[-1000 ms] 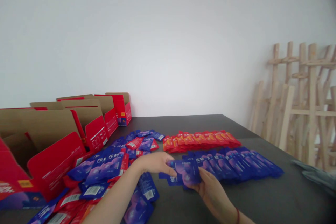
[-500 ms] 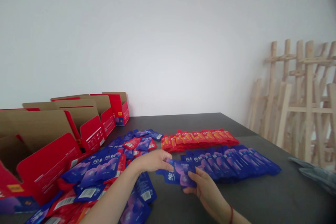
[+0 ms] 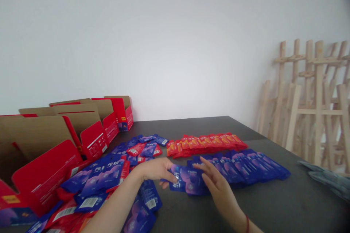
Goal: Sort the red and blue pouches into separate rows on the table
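Note:
My left hand [image 3: 158,173] pinches the left end of a blue pouch [image 3: 188,181] with purple round shapes and white characters, low over the dark table. At the pouch's right end is my right hand [image 3: 218,185], its fingers stretched and apart; whether the fingertips touch the pouch I cannot tell. Just behind the held pouch runs an overlapping row of blue pouches [image 3: 246,165], partly covered by my right fingers. Beyond it lies a similar row of red pouches [image 3: 207,143] with orange pictures.
A loose heap of blue and red pouches [image 3: 104,178] lies to the left. Several open red cardboard boxes [image 3: 49,174] stand along the left side. Grey plastic-like material [image 3: 328,180] sits at the table's right edge. Wooden easel-like frames [image 3: 318,109] lean beyond the table [image 3: 273,204].
My right hand has released its grip on the blue pouch and opened, its fingers reaching forward. My left hand keeps hold of the pouch, which now lies flatter and slightly farther right.

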`<control>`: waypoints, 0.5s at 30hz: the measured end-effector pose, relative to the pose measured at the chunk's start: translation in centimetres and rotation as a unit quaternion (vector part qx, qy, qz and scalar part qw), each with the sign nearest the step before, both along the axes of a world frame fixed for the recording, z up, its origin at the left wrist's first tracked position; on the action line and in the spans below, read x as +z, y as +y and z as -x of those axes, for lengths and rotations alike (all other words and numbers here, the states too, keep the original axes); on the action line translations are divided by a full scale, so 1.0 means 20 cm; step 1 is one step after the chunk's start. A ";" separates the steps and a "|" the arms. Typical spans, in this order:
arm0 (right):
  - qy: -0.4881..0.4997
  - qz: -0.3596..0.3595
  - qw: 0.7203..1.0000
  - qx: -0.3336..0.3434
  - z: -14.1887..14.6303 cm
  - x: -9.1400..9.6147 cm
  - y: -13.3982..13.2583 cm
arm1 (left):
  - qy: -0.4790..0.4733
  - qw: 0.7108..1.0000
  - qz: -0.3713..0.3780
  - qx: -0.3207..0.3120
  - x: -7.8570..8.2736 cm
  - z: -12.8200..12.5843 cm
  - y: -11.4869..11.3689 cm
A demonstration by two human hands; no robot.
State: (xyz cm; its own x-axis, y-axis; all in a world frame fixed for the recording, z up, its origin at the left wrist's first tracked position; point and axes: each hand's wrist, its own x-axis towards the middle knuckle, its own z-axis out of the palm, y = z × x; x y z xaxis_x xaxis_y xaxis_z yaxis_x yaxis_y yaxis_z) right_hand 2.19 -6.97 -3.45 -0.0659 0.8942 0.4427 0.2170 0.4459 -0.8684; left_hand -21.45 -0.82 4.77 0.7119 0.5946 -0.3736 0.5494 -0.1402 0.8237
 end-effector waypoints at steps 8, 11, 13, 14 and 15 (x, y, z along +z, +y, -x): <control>-0.455 -0.391 0.780 0.179 -0.11 0.09 -0.05 | -0.055 0.995 0.068 -0.049 0.02 0.02 -0.03; -0.453 -0.437 0.768 0.122 -0.06 0.08 -0.05 | -0.074 0.990 0.100 -0.060 0.02 0.01 -0.04; -0.447 -0.456 0.762 0.105 -0.03 0.10 -0.05 | -0.086 0.987 0.114 -0.073 0.01 0.00 -0.05; -0.445 -0.461 0.760 0.106 -0.02 0.12 -0.05 | -0.092 0.986 0.116 -0.075 0.01 -0.01 -0.05; -0.444 -0.461 0.760 0.113 -0.02 0.14 -0.06 | -0.096 0.986 0.112 -0.073 0.01 -0.02 -0.06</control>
State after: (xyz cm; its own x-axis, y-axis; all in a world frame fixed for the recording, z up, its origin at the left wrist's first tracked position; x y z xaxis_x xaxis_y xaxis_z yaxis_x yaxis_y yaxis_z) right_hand 2.50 -8.11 -0.67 -0.8099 0.1533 0.5662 0.3633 0.8890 0.2789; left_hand -21.14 -1.92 4.93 0.8540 0.3989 -0.3340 0.3679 -0.0091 0.9298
